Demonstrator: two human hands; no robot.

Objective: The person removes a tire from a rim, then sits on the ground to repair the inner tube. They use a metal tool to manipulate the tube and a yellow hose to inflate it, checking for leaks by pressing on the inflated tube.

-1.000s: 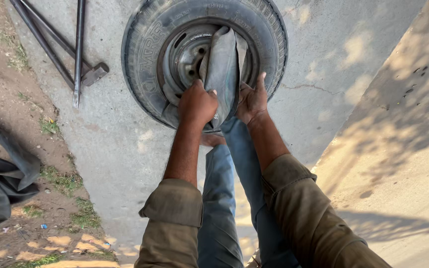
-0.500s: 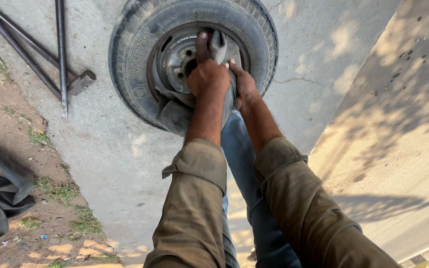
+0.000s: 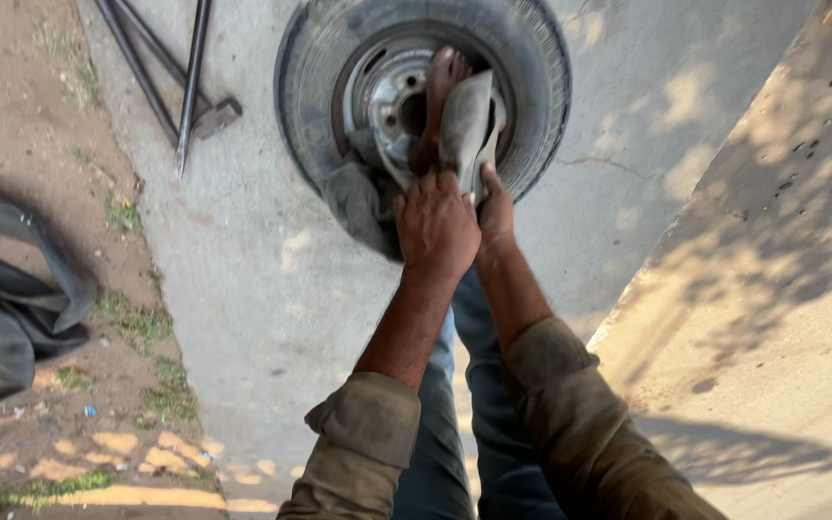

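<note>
My left hand (image 3: 435,223) clenched on lower end of grey rubber flap (image 3: 466,125); my right hand (image 3: 496,210) grips same flap just beside, fingers partly hidden, hold likely closed. Flap rises over steel rim (image 3: 392,96) inside tyre (image 3: 522,67) lying on concrete (image 3: 272,289). My bare foot (image 3: 438,91) presses rim. Iron bars (image 3: 180,77) lie at upper left; black rubber (image 3: 2,308) on dirt at left.

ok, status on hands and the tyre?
Both hands, left and right, gripping grey rubber flap. Tyre flat on concrete, bare foot on rim. Metal rods lie clear.
</note>
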